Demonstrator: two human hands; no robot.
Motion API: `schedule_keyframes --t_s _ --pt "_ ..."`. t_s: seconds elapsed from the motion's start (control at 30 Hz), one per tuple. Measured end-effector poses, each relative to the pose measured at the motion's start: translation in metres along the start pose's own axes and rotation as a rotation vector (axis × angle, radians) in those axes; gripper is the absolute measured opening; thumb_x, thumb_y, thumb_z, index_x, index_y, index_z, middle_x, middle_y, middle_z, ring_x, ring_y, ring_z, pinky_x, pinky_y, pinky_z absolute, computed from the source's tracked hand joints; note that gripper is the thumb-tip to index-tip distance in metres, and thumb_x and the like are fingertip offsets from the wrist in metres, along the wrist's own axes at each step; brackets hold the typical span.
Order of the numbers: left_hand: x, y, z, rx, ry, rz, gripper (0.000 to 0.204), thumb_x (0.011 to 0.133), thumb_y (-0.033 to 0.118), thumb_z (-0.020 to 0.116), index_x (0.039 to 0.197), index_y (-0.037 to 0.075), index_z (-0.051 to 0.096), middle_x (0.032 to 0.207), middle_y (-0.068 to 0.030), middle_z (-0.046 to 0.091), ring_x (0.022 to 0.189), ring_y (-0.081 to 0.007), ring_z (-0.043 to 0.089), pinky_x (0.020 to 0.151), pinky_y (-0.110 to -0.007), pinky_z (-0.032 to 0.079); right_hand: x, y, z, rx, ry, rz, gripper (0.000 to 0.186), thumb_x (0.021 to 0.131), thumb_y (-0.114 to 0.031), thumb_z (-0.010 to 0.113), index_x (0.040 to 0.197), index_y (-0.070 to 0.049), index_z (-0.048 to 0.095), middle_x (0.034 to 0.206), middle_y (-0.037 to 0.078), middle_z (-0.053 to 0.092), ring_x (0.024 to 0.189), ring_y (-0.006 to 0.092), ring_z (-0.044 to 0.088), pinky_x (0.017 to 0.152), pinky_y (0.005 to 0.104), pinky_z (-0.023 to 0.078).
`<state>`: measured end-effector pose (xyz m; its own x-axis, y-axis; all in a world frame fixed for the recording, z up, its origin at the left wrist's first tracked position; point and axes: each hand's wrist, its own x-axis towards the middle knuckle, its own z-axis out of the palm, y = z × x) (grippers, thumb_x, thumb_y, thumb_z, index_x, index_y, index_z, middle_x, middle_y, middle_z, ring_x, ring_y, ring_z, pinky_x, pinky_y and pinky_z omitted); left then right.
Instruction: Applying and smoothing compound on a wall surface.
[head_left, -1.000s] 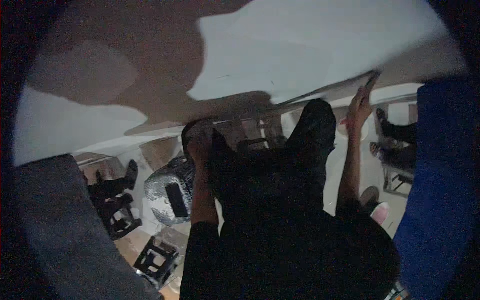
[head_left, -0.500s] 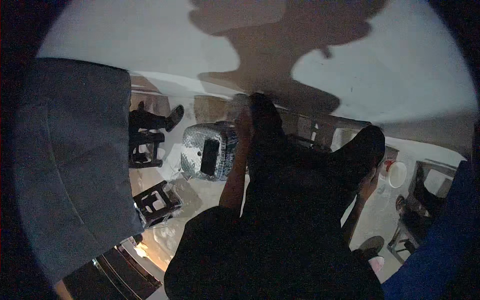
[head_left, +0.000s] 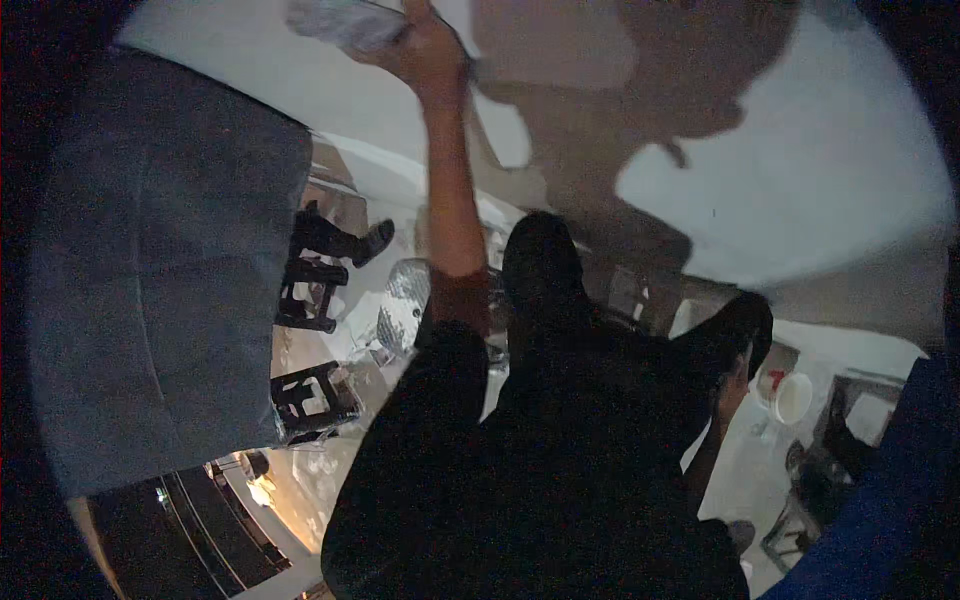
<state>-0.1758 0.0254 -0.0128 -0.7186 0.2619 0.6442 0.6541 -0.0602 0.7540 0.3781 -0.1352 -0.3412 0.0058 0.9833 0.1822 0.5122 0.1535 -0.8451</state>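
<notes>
My left hand is raised over the white surface at the top, its arm stretched forward. Its fingers are closed on a greyish-white object, too smeared by motion to name. My right hand is low beside my right knee, in shade, and its fingers are mostly hidden. Dark clothing covers my lap and both knees.
A dark grey panel-like surface fills the left. Black stools and a silvery textured container, partly behind my arm, stand on the floor. Someone's shoe shows beyond. A white bucket stands right, near blue material.
My left hand has risen from beside my left knee to above the white surface, the greyish-white object now plainer in it. My right hand stays by the right knee. The view has shifted slightly.
</notes>
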Motion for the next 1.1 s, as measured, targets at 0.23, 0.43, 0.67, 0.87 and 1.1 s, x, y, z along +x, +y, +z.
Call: schedule_keyframes --t_s 0.23,0.43,0.67,0.87,1.1 --pt "-0.139 -0.028 -0.013 -0.400 -0.221 0.231 0.067 0.077 0.025 0.067 0.126 -0.006 0.034 0.142 -0.0354 0.010 0.133 -0.0484 0.010 0.107 -0.056 0.001 -0.005 -0.020 0.012 0.184 -0.028 0.510 0.054 0.096 -0.040 0.036 0.132 0.000 0.042 0.133 0.019 0.044 0.121 0.0292 0.044 0.099 0.0331 0.034" --pt "0.018 0.091 -0.017 0.108 0.015 0.578 0.078 0.091 0.056 0.037 0.144 0.005 0.012 0.150 -0.0193 0.002 0.138 -0.0358 -0.001 0.109 -0.053 -0.001 0.000 0.051 0.021 0.049 0.103 0.092 0.048 0.095 -0.035 0.043 0.130 -0.003 0.044 0.103 0.013 0.059 0.078 0.0217 0.059 0.062 0.0249 0.049" --pt "-0.075 0.014 -0.002 0.031 -0.096 0.482 0.079 0.089 0.052 0.044 0.140 -0.001 0.018 0.146 -0.0268 0.007 0.136 -0.0440 0.003 0.107 -0.057 0.003 -0.009 0.067 0.031 0.266 -0.073 0.026 0.044 0.094 -0.034 0.043 0.126 -0.004 0.047 0.080 0.006 0.049 0.056 0.0129 0.048 0.055 0.0264 0.042" --pt "0.038 0.125 -0.013 0.231 0.041 0.820 0.088 0.088 0.055 0.044 0.142 -0.004 0.008 0.147 -0.0276 0.003 0.135 -0.0450 0.001 0.108 -0.055 0.001 -0.001 0.064 0.015 0.290 -0.136 0.470 0.047 0.094 -0.030 0.043 0.130 -0.001 0.043 0.090 0.007 0.055 0.059 0.0107 0.048 0.060 0.0249 0.044" --pt "0.000 0.129 -0.012 -0.256 0.101 0.424 0.086 0.086 0.060 0.044 0.141 -0.002 0.020 0.146 -0.0284 0.006 0.137 -0.0401 0.003 0.108 -0.053 0.002 -0.001 0.124 -0.009 0.125 -0.091 0.164 0.048 0.095 -0.030 0.043 0.133 -0.002 0.039 0.089 0.004 0.058 0.058 0.0100 0.051 0.052 0.0246 0.044"
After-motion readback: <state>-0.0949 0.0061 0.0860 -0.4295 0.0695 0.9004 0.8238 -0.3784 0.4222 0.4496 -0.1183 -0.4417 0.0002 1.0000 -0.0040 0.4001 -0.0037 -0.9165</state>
